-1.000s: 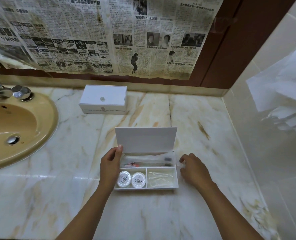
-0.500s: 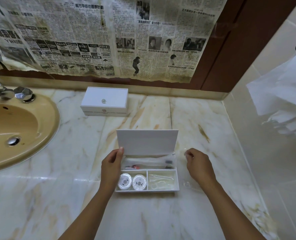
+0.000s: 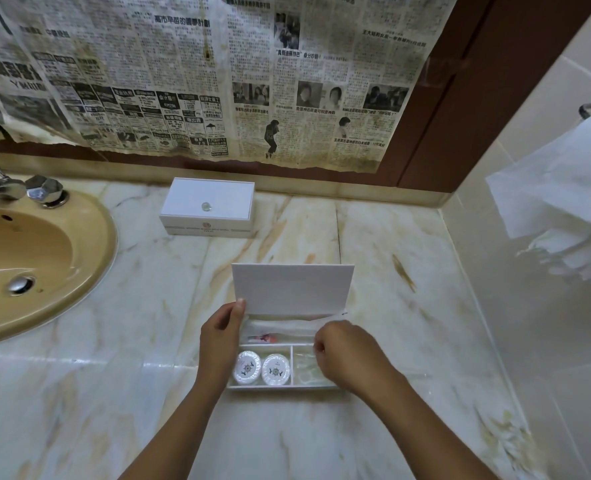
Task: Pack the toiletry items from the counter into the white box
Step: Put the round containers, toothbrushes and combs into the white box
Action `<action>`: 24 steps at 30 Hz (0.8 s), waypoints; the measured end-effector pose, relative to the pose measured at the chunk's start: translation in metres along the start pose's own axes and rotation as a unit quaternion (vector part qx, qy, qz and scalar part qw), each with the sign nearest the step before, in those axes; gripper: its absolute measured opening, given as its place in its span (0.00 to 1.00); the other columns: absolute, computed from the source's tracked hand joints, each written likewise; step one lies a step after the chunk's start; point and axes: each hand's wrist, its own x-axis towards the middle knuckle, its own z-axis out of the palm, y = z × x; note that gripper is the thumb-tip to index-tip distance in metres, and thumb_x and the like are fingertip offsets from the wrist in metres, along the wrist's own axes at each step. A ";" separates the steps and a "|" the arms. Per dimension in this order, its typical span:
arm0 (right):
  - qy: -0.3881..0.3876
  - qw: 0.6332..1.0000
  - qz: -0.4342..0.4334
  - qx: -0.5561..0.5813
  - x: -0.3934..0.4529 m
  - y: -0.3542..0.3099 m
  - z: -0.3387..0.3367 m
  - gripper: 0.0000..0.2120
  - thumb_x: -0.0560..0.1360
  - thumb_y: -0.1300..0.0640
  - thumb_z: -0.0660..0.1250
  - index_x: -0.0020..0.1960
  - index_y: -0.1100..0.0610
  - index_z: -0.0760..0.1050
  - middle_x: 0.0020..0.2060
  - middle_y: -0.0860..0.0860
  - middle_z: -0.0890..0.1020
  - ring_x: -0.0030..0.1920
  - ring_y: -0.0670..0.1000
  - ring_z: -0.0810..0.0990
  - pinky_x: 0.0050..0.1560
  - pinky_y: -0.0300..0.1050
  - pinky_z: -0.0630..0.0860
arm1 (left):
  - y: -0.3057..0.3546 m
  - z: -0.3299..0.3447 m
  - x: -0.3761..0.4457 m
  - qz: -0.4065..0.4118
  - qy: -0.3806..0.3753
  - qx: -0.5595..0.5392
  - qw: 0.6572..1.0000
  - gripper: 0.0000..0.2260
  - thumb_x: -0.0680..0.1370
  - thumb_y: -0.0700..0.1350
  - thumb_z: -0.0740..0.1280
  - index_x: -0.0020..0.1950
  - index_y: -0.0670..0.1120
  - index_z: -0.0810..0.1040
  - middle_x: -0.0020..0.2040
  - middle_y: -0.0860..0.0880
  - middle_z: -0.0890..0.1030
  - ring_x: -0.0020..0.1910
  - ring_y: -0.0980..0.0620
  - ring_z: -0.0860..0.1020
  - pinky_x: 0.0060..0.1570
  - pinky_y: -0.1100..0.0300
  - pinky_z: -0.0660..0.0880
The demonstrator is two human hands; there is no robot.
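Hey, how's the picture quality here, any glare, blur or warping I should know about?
Head view: dim, yellowish light; a soft glare band on the marble counter near the sink; wide-angle bending curves the wall edges; the right hand over the white box looks slightly motion-blurred; the left hand is sharper.

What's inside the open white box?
The open white box holds two round packets and a long wrapped item. The right hand hides most of the right compartment.
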 end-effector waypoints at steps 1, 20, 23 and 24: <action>-0.022 1.000 0.002 -0.010 0.001 -0.001 0.007 0.10 0.73 0.64 0.61 0.48 0.58 0.80 0.49 0.56 0.80 0.48 0.57 0.80 0.43 0.41 0.71 | 0.000 0.000 0.000 0.001 0.000 0.000 1.000 0.11 0.81 0.51 0.63 0.45 0.51 0.82 0.43 0.54 0.85 0.45 0.55 0.82 0.45 0.64 0.75; -0.108 0.992 -0.003 0.065 0.001 -0.001 0.033 0.16 0.79 0.52 0.57 0.33 0.54 0.68 0.42 0.56 0.78 0.43 0.54 0.71 0.40 0.44 0.65 | 0.000 0.001 0.001 0.001 0.005 0.002 1.000 0.12 0.82 0.51 0.63 0.45 0.47 0.82 0.43 0.51 0.85 0.42 0.57 0.80 0.39 0.72 0.73; -0.069 0.993 -0.015 0.091 0.000 0.003 0.022 0.13 0.78 0.50 0.60 0.41 0.54 0.76 0.42 0.52 0.80 0.45 0.53 0.76 0.42 0.44 0.70 | -0.001 0.001 0.000 0.001 0.004 0.008 1.000 0.12 0.82 0.51 0.63 0.46 0.47 0.82 0.43 0.52 0.85 0.43 0.57 0.81 0.41 0.70 0.72; -0.050 0.993 -0.016 0.106 0.000 0.006 0.017 0.11 0.78 0.50 0.62 0.43 0.53 0.79 0.43 0.50 0.81 0.45 0.51 0.78 0.44 0.43 0.72 | -0.001 0.001 0.000 0.002 0.003 0.010 1.000 0.12 0.82 0.51 0.63 0.46 0.47 0.82 0.43 0.52 0.85 0.44 0.57 0.81 0.42 0.69 0.73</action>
